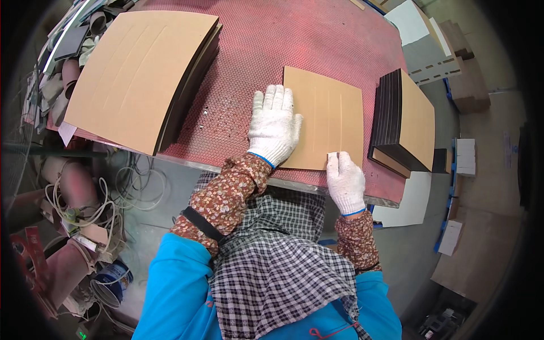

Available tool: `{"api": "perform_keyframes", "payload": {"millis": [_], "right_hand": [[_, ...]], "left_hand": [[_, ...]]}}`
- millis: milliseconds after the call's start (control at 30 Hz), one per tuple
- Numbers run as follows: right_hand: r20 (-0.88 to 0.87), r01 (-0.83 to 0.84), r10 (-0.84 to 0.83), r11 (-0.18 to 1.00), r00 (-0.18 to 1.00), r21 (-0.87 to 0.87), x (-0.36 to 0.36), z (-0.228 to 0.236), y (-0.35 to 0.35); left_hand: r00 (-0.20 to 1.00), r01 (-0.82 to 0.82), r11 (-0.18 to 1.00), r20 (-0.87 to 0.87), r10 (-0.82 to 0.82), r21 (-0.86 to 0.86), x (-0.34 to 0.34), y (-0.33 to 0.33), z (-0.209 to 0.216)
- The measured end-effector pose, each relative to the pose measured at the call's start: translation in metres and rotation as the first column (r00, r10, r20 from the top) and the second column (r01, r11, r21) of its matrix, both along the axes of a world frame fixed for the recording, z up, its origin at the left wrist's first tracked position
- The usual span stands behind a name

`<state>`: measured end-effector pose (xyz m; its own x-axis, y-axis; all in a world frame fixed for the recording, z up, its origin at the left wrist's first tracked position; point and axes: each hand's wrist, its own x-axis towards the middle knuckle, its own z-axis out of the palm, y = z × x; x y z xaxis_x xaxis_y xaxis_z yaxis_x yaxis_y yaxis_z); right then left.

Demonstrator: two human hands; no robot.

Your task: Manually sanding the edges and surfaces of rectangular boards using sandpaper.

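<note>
A flat tan panel (324,116) with faint grooves lies on the red mesh-covered table (243,62) in front of me. My left hand (274,123), in a white knit glove, is laid flat along the panel's left edge with its fingers stretched out. At the panel's near right edge is my gloved right hand (345,182), its thumb and fingers pinched together. A small brownish bit shows at those fingertips, too small to name. To the left stands a large stack of tan panels (141,73) with dark edges. Another, smaller stack (417,119) sits on the right.
Hoses (105,209), pipes and a blue bucket (111,282) crowd the floor at the left. Scrap pieces (54,90) are piled beyond the left stack. White boxes (419,42) and flat brown sheets (476,243) stand or lie beyond the table's right side.
</note>
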<state>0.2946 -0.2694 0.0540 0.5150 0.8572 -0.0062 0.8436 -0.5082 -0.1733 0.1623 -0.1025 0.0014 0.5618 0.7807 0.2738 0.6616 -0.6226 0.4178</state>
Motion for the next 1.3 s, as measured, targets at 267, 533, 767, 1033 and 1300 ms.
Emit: {"api": "perform_keyframes", "payload": {"millis": [267, 533, 767, 1033, 1300], "right_hand": [[0.175, -0.185, 0.187, 0.982, 0.967, -0.03, 0.032, 0.001, 0.068], [0.173, -0.144, 0.152, 0.988, 0.973, -0.055, 0.078, -0.013, 0.147], [0.155, -0.22, 0.218, 0.976, 0.964, -0.005, 0.06, -0.002, 0.123], [-0.036, -0.054, 0.055, 0.998, 0.998, 0.026, 0.006, 0.001, 0.013], [-0.024, -0.083, 0.083, 0.996, 0.996, 0.013, 0.009, 0.004, 0.019]], "left_hand": [[1.0, 0.001, 1.0, -0.016, -0.001, -0.009, -0.002, -0.002, 0.006], [1.0, 0.018, 1.0, 0.015, -0.018, -0.026, -0.002, -0.002, 0.008], [1.0, 0.008, 1.0, 0.025, -0.007, -0.03, -0.004, -0.002, 0.004], [1.0, 0.0, 1.0, 0.007, 0.0, -0.007, -0.001, -0.001, 0.002], [1.0, 0.004, 1.0, 0.023, -0.003, -0.015, -0.001, 0.0, 0.003]]}}
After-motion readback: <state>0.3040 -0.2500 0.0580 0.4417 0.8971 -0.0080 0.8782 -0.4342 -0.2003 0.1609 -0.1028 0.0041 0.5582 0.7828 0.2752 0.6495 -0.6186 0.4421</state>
